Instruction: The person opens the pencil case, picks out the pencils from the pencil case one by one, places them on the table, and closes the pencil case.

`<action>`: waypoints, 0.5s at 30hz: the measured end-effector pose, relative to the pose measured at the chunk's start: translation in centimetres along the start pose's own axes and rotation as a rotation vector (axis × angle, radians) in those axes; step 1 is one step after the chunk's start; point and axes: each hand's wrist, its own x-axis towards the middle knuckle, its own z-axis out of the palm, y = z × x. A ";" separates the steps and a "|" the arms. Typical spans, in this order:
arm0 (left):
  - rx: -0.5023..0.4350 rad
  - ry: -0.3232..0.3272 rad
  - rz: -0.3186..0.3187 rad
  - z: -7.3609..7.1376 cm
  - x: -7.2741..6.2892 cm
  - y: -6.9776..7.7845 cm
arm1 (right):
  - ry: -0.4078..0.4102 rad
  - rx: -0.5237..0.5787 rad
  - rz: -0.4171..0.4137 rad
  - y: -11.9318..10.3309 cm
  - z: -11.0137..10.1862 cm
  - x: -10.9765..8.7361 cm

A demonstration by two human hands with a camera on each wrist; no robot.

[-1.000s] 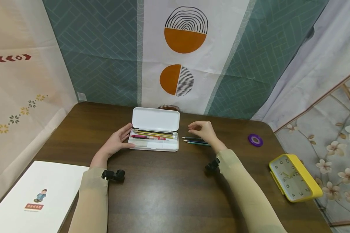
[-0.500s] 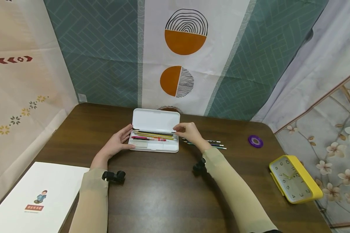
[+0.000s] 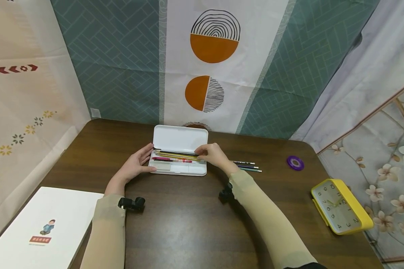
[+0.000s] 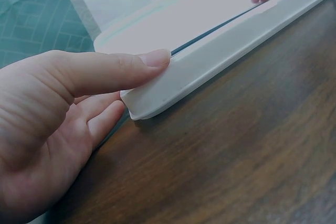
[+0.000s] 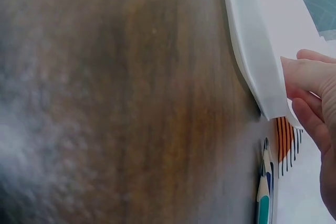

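Observation:
A white pencil case (image 3: pixel 188 172) lies with its lid (image 3: pixel 180 138) raised at the back. Inside are several yellow and dark pencils (image 3: pixel 175 154), a pink-and-black pen (image 3: pixel 161 159), a red-marked pen (image 3: pixel 185 161) and a whitish block (image 3: pixel 161 166). My left hand (image 3: pixel 134 163) holds the case's left end, thumb at the front wall, fingers along the side. My right hand (image 3: pixel 215 155) reaches over the right end, fingertips at the pencils' ends. The case wall (image 5: pixel 257 45) hides those fingertips in the right wrist view, so whether they pinch a pencil is unclear.
Three pencils (image 3: pixel 250 167) lie right of the case, partly behind my right wrist. Farther right are a purple ring-shaped roll (image 3: pixel 295 163) and a yellow clock (image 3: pixel 340 205). A white book or box (image 3: pixel 37 224) lies front left. Cloth (image 3: pixel 121 74) hangs behind the table.
My right hand has moved left, from above the loose pencils to inside the case's right end. The loose pencils are more exposed. My left hand stays on the case.

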 end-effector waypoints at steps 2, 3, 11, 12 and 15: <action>-0.001 0.001 0.001 0.0 0.0 0.0 | -0.007 -0.006 0.007 -0.1 0.0 0.0; 0.000 0.002 0.000 0.0 0.0 0.0 | -0.009 -0.010 0.009 -0.1 0.1 0.0; 0.013 0.001 -0.004 0.1 -0.1 0.4 | -0.007 -0.020 0.011 -0.1 0.4 0.0; 0.015 0.001 -0.006 0.1 -0.1 0.4 | -0.010 -0.018 0.013 -0.1 0.4 0.0; 0.018 0.002 -0.009 0.1 -0.1 0.4 | -0.020 -0.015 0.022 -0.1 0.5 0.0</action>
